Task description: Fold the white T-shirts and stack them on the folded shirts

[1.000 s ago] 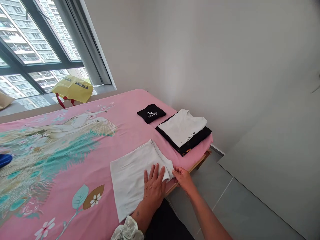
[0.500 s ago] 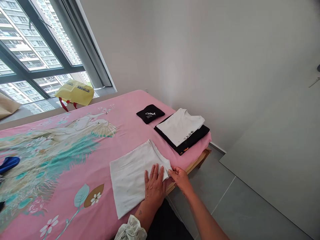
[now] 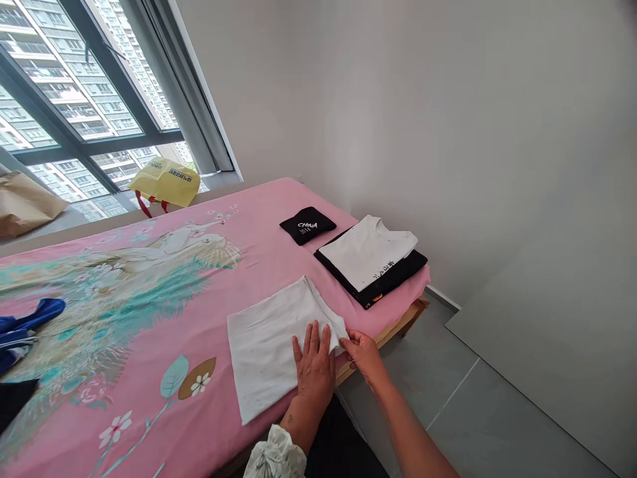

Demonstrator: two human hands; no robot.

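A folded white T-shirt [image 3: 271, 345] lies near the front edge of the bed, its neckline side toward the right. My left hand [image 3: 314, 365] rests flat on it, fingers stretched out. At the shirt's right corner, my right hand [image 3: 363, 352] pinches the cloth between thumb and fingers. Beyond it, another folded white T-shirt [image 3: 365, 249] with dark lettering tops a stack of black clothing [image 3: 405, 265]. A small folded black garment [image 3: 308, 226] printed "CHINA" lies left of that stack.
The bed wears a pink patterned sheet [image 3: 199, 425], with its wooden frame [image 3: 411, 315] showing at the right edge. Blue clothing [image 3: 37, 318] and a black piece of cloth [image 3: 14, 398] lie at far left. A yellow bag [image 3: 166, 182] and a brown paper bag [image 3: 27, 202] stand by the window.
The view has turned slightly left, so more of the blue and black clothing shows. Both hands keep their places on the white T-shirt, which looks much the same.
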